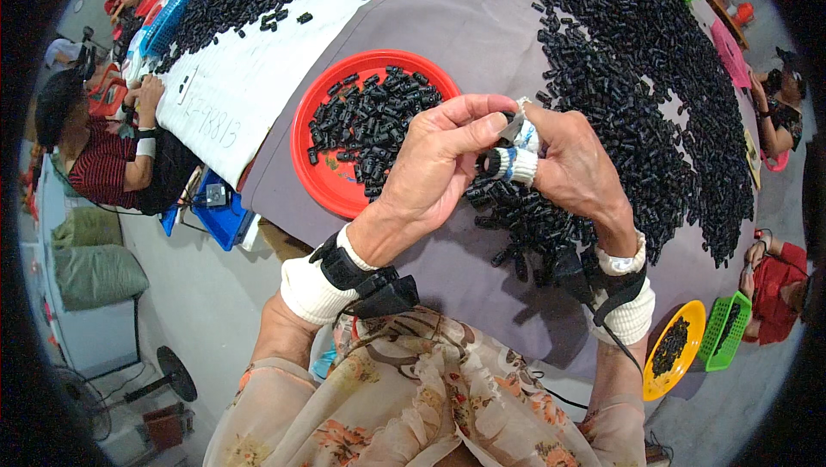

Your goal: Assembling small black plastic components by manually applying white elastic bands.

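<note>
My left hand (434, 157) and my right hand (578, 161) meet above the table, both with fingers closed. A small black cylindrical part (492, 162) sits between them, its end toward the left fingers; the exact grip is partly hidden. White cloth finger covers with blue marks (520, 166) wrap fingers of the right hand. At the right thumb and fingertips shows a small flat grey piece (511, 129), too small to make out. Just left of and below the hands lies a red round tray (314, 179) holding many black parts (366, 127).
A large heap of black parts (637, 148) spreads over the grey-covered table (439, 28). A yellow tray (651, 387) and green basket (727, 329) stand at lower right. Other people work at left (103, 153) and right (779, 295). White-covered table (284, 71) adjoins at left.
</note>
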A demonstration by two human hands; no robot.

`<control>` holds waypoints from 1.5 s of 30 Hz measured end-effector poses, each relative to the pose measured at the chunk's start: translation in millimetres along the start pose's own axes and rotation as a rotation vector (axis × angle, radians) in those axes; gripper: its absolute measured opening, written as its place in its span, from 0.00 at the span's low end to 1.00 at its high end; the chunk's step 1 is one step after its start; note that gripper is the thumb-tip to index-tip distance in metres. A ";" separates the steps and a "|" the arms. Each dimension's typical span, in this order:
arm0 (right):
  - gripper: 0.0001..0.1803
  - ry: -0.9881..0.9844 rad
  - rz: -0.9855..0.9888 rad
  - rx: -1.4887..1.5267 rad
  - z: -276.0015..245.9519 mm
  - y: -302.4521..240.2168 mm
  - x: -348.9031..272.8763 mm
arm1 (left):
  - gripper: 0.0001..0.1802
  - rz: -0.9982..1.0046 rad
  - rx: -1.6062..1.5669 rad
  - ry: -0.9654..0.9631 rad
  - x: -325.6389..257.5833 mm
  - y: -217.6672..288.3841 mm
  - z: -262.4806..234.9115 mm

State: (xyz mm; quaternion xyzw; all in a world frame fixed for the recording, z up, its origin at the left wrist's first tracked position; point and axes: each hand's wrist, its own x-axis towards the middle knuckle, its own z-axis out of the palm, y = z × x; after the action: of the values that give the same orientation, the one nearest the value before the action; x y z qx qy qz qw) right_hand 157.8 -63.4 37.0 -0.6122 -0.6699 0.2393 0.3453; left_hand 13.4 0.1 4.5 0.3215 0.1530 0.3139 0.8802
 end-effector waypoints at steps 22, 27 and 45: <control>0.17 0.025 0.071 0.021 -3.5 -3.8 0.4 | 0.11 -0.042 -0.127 -0.029 -2.5 -1.8 0.3; 0.17 0.020 0.066 0.068 -1.5 -2.5 -0.1 | 0.10 -0.023 -0.088 -0.012 -2.1 -3.0 1.7; 0.22 0.178 0.004 0.177 1.1 -3.0 -1.7 | 0.14 -0.055 -0.233 -0.075 0.0 -1.5 -3.1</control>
State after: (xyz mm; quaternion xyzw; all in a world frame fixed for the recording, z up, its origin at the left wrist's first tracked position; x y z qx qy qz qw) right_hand 155.1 -65.3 38.3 -0.5995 -0.6117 0.2429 0.4554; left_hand 12.7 0.6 1.2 0.2241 0.0913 0.2931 0.9250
